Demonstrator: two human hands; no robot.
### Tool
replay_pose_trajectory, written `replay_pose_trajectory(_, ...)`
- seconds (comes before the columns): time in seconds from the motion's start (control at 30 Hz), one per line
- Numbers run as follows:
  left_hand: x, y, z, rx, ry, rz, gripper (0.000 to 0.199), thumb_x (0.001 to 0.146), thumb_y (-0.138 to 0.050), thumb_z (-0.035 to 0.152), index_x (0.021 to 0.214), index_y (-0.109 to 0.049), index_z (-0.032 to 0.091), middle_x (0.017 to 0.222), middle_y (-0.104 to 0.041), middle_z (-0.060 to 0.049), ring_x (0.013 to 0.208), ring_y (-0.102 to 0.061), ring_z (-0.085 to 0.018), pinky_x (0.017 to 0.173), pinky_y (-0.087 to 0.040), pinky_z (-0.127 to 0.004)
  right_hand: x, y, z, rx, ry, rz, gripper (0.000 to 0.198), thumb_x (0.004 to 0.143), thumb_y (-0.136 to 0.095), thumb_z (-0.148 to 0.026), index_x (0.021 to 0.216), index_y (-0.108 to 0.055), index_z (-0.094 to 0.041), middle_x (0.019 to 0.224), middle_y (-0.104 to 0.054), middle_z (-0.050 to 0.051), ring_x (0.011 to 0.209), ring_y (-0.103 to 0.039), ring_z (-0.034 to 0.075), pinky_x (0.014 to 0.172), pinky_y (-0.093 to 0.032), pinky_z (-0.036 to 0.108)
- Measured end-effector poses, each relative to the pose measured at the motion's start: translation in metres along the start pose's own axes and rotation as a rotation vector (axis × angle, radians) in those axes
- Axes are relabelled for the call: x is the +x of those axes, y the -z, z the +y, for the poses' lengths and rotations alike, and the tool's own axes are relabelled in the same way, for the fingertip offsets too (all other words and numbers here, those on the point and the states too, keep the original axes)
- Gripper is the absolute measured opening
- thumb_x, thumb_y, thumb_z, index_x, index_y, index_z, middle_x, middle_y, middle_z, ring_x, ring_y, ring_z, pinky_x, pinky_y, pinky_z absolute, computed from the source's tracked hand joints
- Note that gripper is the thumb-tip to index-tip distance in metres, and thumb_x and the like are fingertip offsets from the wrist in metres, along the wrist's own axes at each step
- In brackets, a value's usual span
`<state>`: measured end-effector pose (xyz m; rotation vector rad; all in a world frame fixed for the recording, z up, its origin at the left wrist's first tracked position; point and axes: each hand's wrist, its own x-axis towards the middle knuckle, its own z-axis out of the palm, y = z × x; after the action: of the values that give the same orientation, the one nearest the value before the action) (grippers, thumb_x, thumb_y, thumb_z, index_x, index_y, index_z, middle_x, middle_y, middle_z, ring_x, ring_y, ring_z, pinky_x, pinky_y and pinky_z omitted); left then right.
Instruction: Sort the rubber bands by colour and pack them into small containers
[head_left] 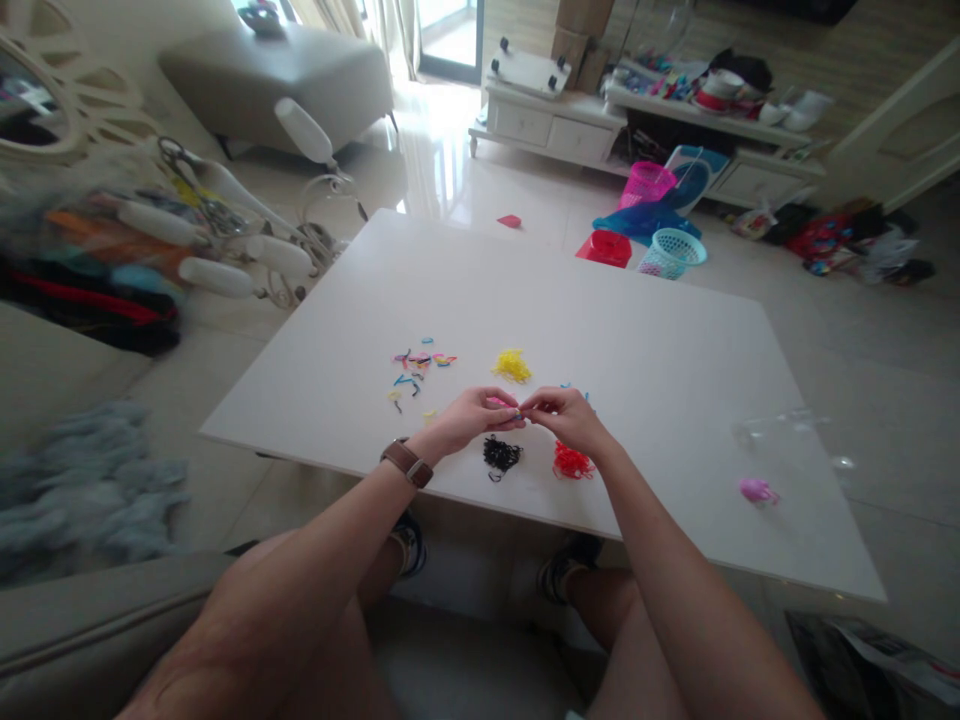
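My left hand (480,412) and my right hand (564,415) meet fingertip to fingertip just above the white table. Small coloured rubber bands (517,415) show in the pinch of my left hand; their details are too small to make out. My right thumb and forefinger are closed at the same spot, with what they grip hidden. Close by lie piles of rubber bands: a yellow pile (512,366) beyond the hands, a black pile (501,456) and a red pile (573,460) nearer me. Pink bands are partly covered by my left hand, blue ones by my right.
Mixed loose bands (424,360) are scattered to the left on the white table (450,270). A pink-purple object (757,491) and a clear plastic container (776,425) sit at the right. Past the far edge, a light-blue basket (673,252) and a red stool-like item (607,247) stand on the floor.
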<state>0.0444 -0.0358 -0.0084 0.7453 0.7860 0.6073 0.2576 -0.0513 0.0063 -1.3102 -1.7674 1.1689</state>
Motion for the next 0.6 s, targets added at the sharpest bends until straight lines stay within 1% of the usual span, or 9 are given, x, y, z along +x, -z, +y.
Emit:
replay_pose_trajectory(0.17, 0.001, -0.003, 0.0, -0.022, -0.007, 0.033, 0.023, 0.078, -0.087, 0.017, 0.092, -0.07, 0.009, 0.089, -0.079, -0.013, 0.087, -0.077, -0.018, 0.101, -0.056, -0.037, -0.001, -0.001, -0.003, -0.05, -0.004, 0.097, 0.014, 0.085, -0.072, -0.034, 0.085, -0.079, -0.021, 0.081, -0.075, 0.003, 0.069, -0.065, 0.016, 0.067, -0.051, 0.029)
replay_pose_trajectory(0.27, 0.0, -0.007, 0.002, -0.018, -0.002, 0.066, 0.024, 0.075, -0.088, 0.016, 0.091, -0.071, 0.008, 0.088, -0.078, -0.012, 0.084, -0.076, -0.017, 0.101, -0.057, -0.037, -0.002, -0.002, -0.005, -0.055, 0.003, 0.167, 0.014, 0.085, -0.071, -0.034, 0.084, -0.077, -0.021, 0.08, -0.074, 0.004, 0.068, -0.065, 0.016, 0.066, -0.051, 0.03)
replay_pose_trajectory(0.37, -0.002, -0.01, 0.005, -0.009, -0.003, 0.089, 0.023, 0.076, -0.087, 0.015, 0.091, -0.072, 0.007, 0.089, -0.078, -0.012, 0.083, -0.076, -0.017, 0.102, -0.057, -0.036, -0.004, -0.002, -0.007, -0.042, -0.007, 0.216, 0.015, 0.084, -0.072, -0.035, 0.085, -0.076, -0.02, 0.079, -0.074, 0.004, 0.067, -0.064, 0.016, 0.063, -0.051, 0.029)
replay_pose_trajectory(0.5, -0.001, -0.014, 0.006, 0.018, -0.045, 0.106, 0.026, 0.079, -0.085, 0.018, 0.099, -0.073, 0.008, 0.087, -0.079, -0.012, 0.086, -0.077, -0.017, 0.099, -0.057, -0.036, -0.006, -0.002, -0.008, -0.047, -0.01, 0.235, 0.015, 0.083, -0.071, -0.034, 0.084, -0.077, -0.02, 0.079, -0.074, 0.004, 0.066, -0.063, 0.015, 0.063, -0.051, 0.028)
replay_pose_trajectory(0.6, 0.004, -0.014, 0.005, 0.035, -0.059, 0.105, 0.023, 0.078, -0.086, 0.019, 0.093, -0.072, 0.008, 0.084, -0.078, -0.012, 0.085, -0.077, -0.018, 0.098, -0.058, -0.035, -0.008, -0.002, -0.007, -0.061, -0.014, 0.251, 0.014, 0.083, -0.07, -0.033, 0.084, -0.076, -0.02, 0.08, -0.074, 0.004, 0.068, -0.063, 0.015, 0.064, -0.051, 0.028)
